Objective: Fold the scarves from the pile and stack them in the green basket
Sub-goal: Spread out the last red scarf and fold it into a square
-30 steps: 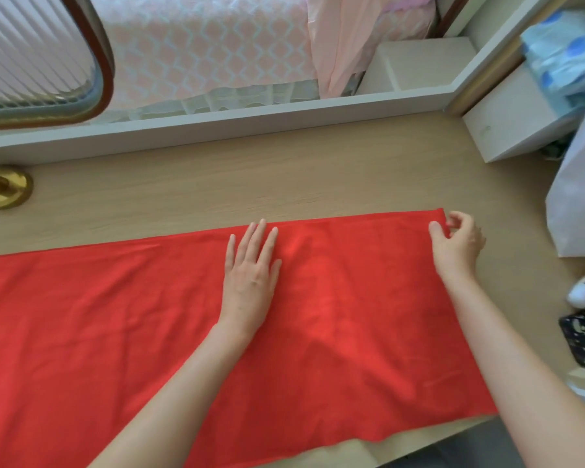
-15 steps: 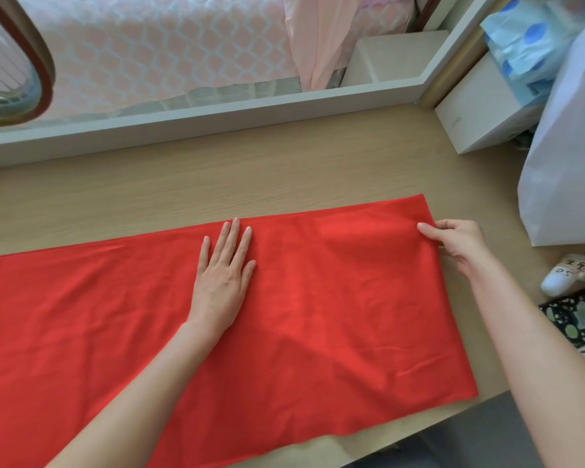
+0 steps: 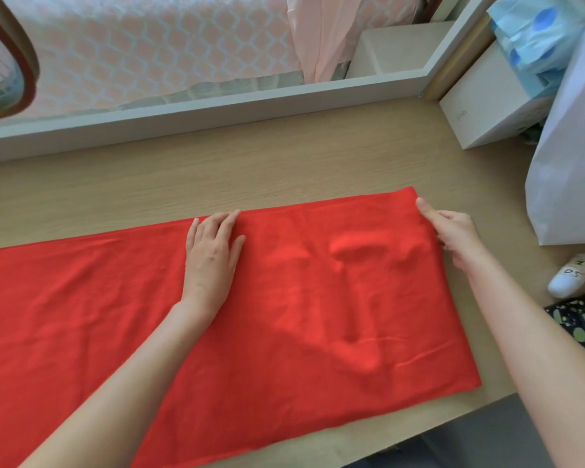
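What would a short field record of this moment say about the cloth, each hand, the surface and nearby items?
cloth: red scarf spread lengthwise on the desk, its left end out of frame, raised wrinkles near its right end
left hand: left hand rests palm down on the scarf near its far edge
right hand: right hand pinches the scarf's right end near the far corner
surface: light wooden desk
nearby: white box and white bag to the right
green basket: not in view
fold progress: no fold visible yet

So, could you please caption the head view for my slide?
Left hand rests on a red scarf spread across the desk; right hand grips its right edge.
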`<state>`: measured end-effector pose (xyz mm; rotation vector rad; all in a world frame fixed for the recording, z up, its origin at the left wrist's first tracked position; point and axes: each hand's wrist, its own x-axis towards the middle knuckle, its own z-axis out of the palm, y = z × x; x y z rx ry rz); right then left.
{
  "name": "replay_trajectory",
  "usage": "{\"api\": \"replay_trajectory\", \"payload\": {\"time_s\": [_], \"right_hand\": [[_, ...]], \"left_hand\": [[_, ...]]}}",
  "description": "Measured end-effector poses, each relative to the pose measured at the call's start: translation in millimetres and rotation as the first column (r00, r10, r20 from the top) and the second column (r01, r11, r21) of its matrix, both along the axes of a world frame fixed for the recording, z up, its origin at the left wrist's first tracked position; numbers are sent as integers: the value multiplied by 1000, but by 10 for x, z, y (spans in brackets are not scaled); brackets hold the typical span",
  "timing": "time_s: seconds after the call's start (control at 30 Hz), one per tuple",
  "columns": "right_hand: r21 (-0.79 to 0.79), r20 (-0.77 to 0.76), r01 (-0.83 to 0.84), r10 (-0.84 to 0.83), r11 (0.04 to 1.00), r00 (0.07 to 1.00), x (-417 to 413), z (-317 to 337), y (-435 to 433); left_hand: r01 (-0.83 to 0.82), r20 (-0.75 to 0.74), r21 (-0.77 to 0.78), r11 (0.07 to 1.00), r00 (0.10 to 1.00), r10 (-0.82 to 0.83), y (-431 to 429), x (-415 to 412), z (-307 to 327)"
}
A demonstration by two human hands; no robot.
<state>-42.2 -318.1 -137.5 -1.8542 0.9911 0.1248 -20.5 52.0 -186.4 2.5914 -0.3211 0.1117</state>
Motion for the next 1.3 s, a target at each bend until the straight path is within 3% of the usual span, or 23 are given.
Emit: {"api": "replay_trajectory", "payload": {"time_s": [0.33,0.57,0.77,1.0,1.13,1.3], "right_hand": [[65,113,-19,12,998,994,264,-116,-8],[-224,120,-33,61,974,991,238,-274,-75],[-340,91,-49,84,939,992,281,-301,-78],[-275,97,52,-26,960,995,193,-161,-54],[-122,-87,-47,36,991,996,-69,65,-82],[135,-343,-132,171,982,924,-600,270,-153]], "left_hand": [[-120,-64,-125,985,992,113,-113,262,82],[-264,-137,-158,952,960,243,-151,351,103],[-267,-101,-44,963,960,262,-218,380,73],[-89,86,67,994,993,83,-164,228,50],[-6,54,121,993,999,-1,-45,-265,99],[156,-86,206,966,986,-141,-32,-907,-28]]}}
